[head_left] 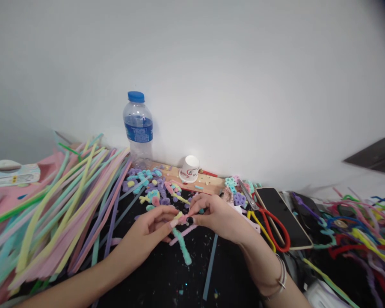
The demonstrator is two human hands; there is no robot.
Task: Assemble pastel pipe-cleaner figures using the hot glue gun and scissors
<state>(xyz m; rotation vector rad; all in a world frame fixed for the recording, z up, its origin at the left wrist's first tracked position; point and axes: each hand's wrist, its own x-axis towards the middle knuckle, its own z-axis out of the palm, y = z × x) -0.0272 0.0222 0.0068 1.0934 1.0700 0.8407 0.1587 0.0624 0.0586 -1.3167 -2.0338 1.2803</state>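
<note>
Both hands meet over the dark mat and pinch a small pipe-cleaner flower (180, 219) in pink and pale yellow. A twisted mint-green stem (183, 247) hangs down from it. My left hand (155, 224) closes on its left side, with thumb and fingertips together. My right hand (211, 213) pinches the right side between thumb and forefinger. The fingers partly hide the flower. A light purple pipe cleaner (188, 233) crosses behind the stem. Several small finished pieces (152, 188) in purple, blue and yellow lie just beyond the hands.
Long pastel pipe cleaners (77, 205) heap at the left. A plastic bottle (137, 128) and a paper cup (190, 169) stand by the wall. Red-and-yellow scissors (276, 231) and a phone (284, 218) lie at the right, before tangled bright pipe cleaners (365, 239).
</note>
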